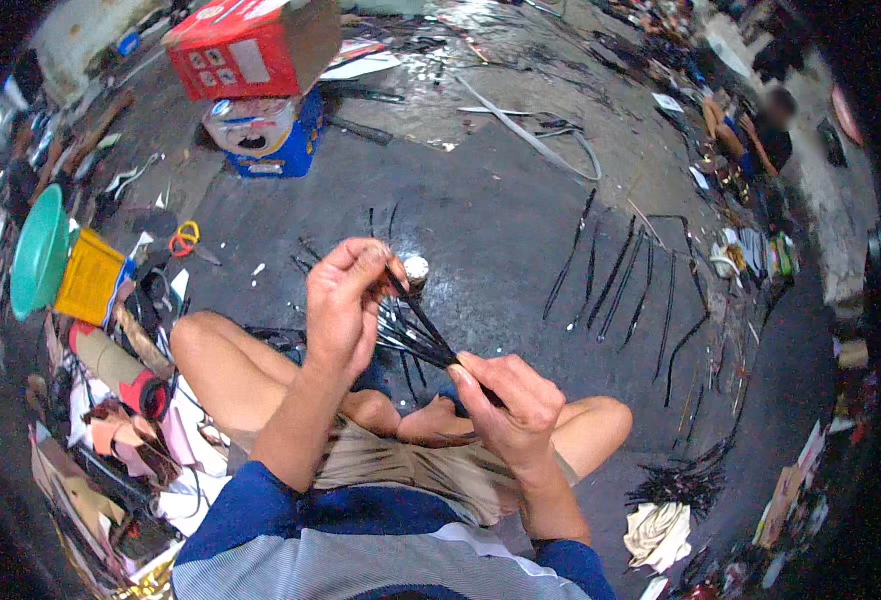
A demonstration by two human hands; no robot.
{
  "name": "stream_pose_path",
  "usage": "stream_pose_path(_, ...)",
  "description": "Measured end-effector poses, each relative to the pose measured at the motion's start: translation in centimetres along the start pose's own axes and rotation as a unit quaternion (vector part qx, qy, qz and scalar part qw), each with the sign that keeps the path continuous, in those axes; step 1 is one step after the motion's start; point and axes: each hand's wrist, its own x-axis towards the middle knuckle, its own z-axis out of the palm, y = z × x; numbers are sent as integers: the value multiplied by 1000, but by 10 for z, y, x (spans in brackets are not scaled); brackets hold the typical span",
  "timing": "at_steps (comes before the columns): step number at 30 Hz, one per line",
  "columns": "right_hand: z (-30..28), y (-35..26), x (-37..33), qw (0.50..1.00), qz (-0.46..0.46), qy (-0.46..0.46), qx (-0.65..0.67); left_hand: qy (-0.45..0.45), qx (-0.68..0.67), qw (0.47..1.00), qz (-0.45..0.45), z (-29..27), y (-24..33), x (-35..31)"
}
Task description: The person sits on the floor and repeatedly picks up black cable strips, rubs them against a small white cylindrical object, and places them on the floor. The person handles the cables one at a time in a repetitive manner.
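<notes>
Right hand (508, 398): closed in a firm grip, thumb pressed along the near end of a bundle of thin black strips (426, 322), with a short end jutting out below the fingers.
Left hand (348, 295): raised ahead and to the left of the right one, fingers curled, thumb and fingertips pinched on the far end of a strip from the bundle.
Bundle: between the two hands, above the crossed legs; gathered tight at the right hand, it fans out forward and leftward from there.
Pale round object (416, 268): on the dark floor, just beyond the bundle and near the left fingertips; its kind is too small to tell.
Loose strips (611, 272): spread roughly side by side on the floor, well apart from the right hand, ahead and to its right.
Dark heap (678, 482): to the right of the right knee, with a crumpled cream cloth (657, 535) just beside it.
Scissors (186, 238): orange and yellow handles, on the floor left of the left hand.
</notes>
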Motion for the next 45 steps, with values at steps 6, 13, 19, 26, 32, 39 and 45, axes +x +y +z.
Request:
stream_pose_path(6, -3, -4, -38, 977, 195, -36, 74, 69, -26, 997, 11, -67, 24, 47)
stream_pose_path(13, -21, 17, -89, 943, 299, -106, 98, 160, -25, 986, -35, -206, -7, 120)
stream_pose_path(19, -27, 40, -130, 912, 367, -160, 91, 357, 67, 902, -234, -324, -94, 142)
stream_pose_path(26, -40, 63, -173, 914, 365, -169, 54, 419, 102, 874, -221, -411, -162, 135)
stream_pose_path(32, -57, 152, -166, 795, 469, -373, -96, 472, 269, 827, -147, -344, -155, 132)
stream_pose_path(39, 16, 336, -158, 740, 613, -160, -228, 343, 733, 587, -25, -243, -146, 101)
stream_pose_path(45, 61, 382, -182, 728, 636, -50, -251, 18, 630, 745, 219, -100, -130, 57)
